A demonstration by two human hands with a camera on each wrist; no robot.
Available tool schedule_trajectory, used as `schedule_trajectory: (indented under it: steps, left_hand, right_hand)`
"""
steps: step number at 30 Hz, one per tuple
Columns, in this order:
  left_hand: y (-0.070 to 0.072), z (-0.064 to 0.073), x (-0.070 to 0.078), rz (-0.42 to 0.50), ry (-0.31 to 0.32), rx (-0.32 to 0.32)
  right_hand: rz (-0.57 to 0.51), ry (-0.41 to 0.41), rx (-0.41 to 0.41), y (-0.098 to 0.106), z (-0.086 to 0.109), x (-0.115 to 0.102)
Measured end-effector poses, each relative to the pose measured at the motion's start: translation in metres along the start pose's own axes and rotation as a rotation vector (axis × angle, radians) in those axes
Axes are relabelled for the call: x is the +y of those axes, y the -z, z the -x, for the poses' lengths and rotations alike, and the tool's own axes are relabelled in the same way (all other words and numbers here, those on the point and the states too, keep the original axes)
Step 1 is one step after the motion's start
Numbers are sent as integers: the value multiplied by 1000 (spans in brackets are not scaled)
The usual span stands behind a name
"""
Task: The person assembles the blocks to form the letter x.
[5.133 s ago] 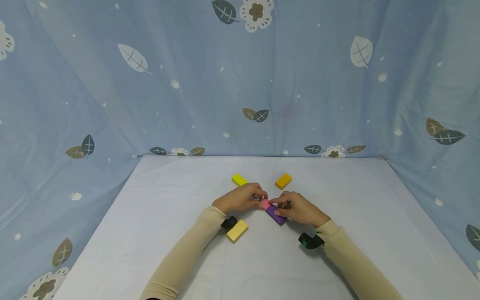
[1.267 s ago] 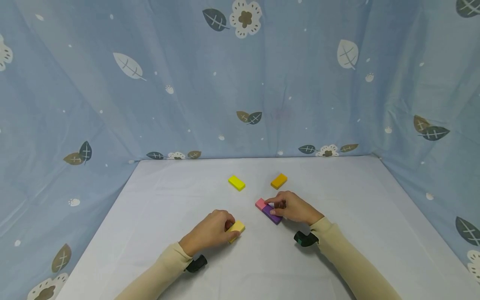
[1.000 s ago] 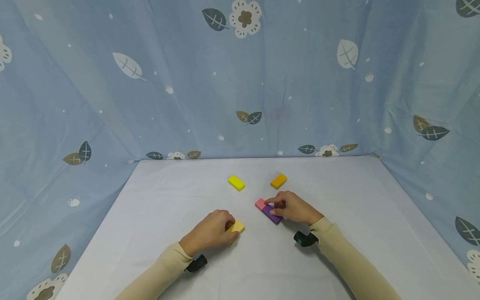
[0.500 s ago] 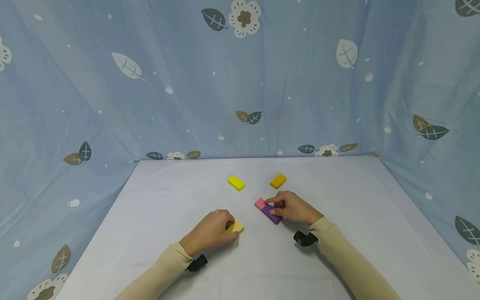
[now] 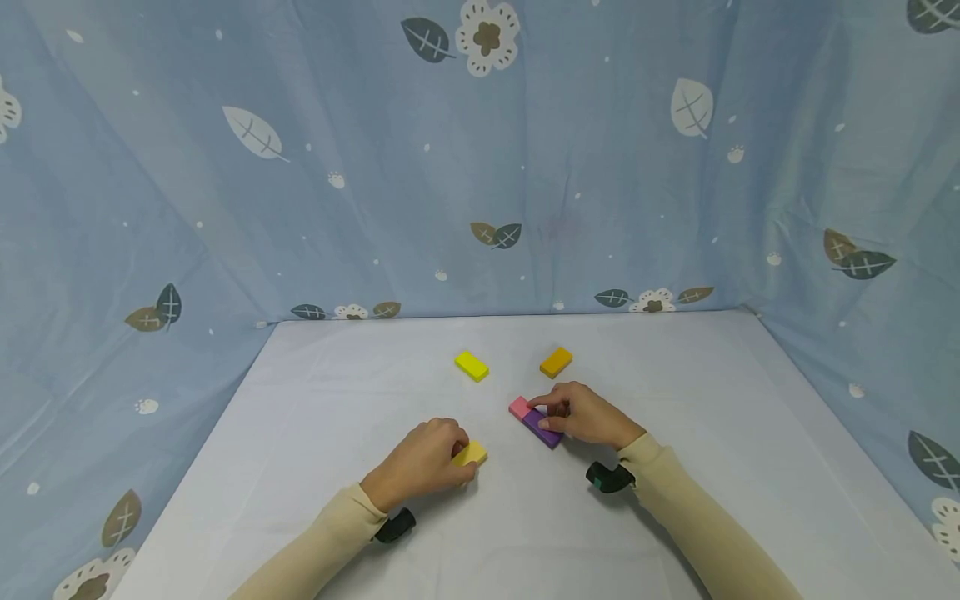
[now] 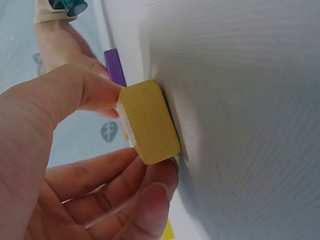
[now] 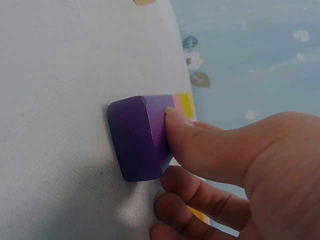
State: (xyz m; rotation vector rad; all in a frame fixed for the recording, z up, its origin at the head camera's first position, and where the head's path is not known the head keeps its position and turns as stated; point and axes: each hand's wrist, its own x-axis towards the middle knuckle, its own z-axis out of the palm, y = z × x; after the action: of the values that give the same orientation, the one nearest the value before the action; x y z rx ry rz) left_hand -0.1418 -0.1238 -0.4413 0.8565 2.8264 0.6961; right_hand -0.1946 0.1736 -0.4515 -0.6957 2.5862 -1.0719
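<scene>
My left hand point(image 5: 418, 467) pinches a pale yellow block point(image 5: 474, 451) near the table's middle. In the left wrist view, the thumb lies at one edge of that yellow block point(image 6: 151, 122) and fingertips at the opposite edge. Further right, my right hand point(image 5: 591, 417) holds a purple block point(image 5: 538, 430), which lies flat on the cloth. A pink block point(image 5: 518, 407) lies end to end with the purple one. In the right wrist view, my thumb presses the purple block point(image 7: 132, 140), while curled fingers reach its far side, partly hidden.
Behind the hands lie a bright yellow block point(image 5: 472, 366) on the left and an orange block point(image 5: 556, 362) on the right, slanted toward each other. White cloth point(image 5: 337, 375) covers the table. A blue patterned curtain point(image 5: 360, 208) bounds its back and sides.
Some five seconds ago my left hand was at the pink block; it has since moved left and nearer to grip the pale yellow block. Over the last second both hands stay nearly still.
</scene>
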Motion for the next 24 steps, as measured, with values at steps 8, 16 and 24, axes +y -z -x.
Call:
schedule_trajectory:
  steps: [8, 16, 24]
  left_hand:
    - [-1, -3, 3, -11, 7, 6]
    - [1, -7, 5, -3, 20, 9]
    - [3, -11, 6, -10, 18, 6]
  right_hand:
    - [3, 9, -4, 0, -1, 0]
    - [-1, -10, -5, 0, -1, 0]
    - [-2, -8, -7, 1, 1, -2]
